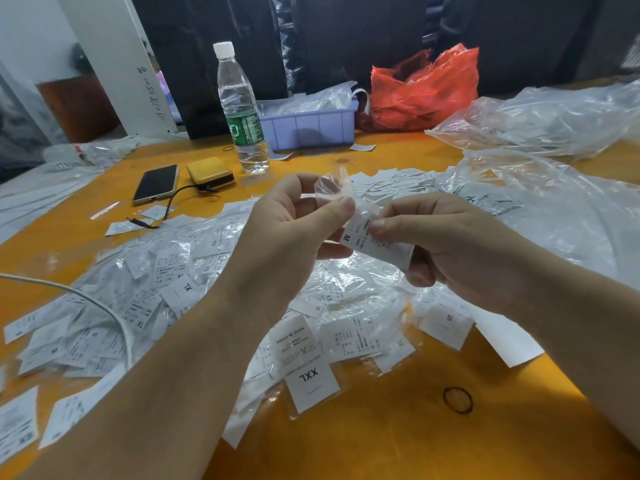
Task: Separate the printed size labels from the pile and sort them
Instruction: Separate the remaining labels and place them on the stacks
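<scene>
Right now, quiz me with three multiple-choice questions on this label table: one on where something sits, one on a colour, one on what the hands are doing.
1. Where is the phone?
A. left of the water bottle
B. inside the tray
C. under the red bag

2. What colour is the tray behind the bottle?
A. green
B. purple
C. black

3. What are the hands doing?
A. resting flat
B. both holding an M label
C. lifting the bottle

Answers: 1 A, it lies on the table left of the bottle. 2 B, its walls are pale purple. 3 B, the left hand and right hand pinch it.
</scene>
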A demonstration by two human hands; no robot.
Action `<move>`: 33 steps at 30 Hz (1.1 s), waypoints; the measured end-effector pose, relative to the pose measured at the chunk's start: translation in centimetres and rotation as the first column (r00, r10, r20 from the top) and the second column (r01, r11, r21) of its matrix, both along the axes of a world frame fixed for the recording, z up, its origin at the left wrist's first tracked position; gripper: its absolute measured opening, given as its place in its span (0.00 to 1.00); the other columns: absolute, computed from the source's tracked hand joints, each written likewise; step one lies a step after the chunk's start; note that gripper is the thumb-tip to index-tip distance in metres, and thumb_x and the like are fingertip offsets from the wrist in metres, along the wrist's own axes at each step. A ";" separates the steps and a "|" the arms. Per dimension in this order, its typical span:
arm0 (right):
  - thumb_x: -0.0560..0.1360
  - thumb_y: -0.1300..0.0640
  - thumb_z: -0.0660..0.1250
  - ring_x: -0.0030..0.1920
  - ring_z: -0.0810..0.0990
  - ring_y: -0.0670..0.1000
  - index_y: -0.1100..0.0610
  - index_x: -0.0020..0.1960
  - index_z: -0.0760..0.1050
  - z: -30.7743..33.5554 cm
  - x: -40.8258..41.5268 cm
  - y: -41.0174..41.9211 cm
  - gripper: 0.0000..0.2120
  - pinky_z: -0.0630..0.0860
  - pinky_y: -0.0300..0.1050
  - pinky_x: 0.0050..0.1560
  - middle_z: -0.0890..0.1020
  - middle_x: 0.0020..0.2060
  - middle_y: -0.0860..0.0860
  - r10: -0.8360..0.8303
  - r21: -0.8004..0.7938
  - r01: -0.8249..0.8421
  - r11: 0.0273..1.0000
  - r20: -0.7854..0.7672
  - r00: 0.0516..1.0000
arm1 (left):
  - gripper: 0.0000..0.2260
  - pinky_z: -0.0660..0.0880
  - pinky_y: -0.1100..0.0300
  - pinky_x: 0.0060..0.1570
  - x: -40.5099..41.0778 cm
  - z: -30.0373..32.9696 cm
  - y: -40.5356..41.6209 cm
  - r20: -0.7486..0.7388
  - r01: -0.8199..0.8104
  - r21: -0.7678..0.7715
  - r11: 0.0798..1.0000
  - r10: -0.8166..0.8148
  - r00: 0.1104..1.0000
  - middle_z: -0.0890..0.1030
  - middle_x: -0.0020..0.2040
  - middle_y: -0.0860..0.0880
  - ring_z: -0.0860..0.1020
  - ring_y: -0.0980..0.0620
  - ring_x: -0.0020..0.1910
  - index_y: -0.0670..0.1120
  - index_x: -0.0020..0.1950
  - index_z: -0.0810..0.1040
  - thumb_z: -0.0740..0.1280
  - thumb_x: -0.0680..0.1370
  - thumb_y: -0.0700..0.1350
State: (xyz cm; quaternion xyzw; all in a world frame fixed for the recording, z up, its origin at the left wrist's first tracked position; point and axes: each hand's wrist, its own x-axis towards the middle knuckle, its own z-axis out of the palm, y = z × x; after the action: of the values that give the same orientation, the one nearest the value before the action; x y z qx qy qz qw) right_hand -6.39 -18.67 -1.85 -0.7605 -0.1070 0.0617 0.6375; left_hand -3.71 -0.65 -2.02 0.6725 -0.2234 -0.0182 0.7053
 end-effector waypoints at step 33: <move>0.77 0.60 0.67 0.27 0.73 0.49 0.62 0.43 0.81 0.2 0.0 -0.4 0.07 0.70 0.40 0.26 0.77 0.28 0.52 -0.064 -0.096 0.095 0.991 0.286 0.956 | 0.16 0.78 0.62 0.34 0.0 0.3 0.2 -0.225 0.093 -0.021 0.995 -0.096 0.970 0.84 0.38 0.46 0.82 0.51 0.35 0.43 0.58 0.77 0.70 0.71 0.34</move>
State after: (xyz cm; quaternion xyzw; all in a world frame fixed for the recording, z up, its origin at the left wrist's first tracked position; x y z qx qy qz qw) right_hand -6.40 -19.05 -1.69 -0.7988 -0.1627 -0.0675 0.5752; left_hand -3.70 -0.43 -1.71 0.6510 -0.1737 -0.1269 0.7279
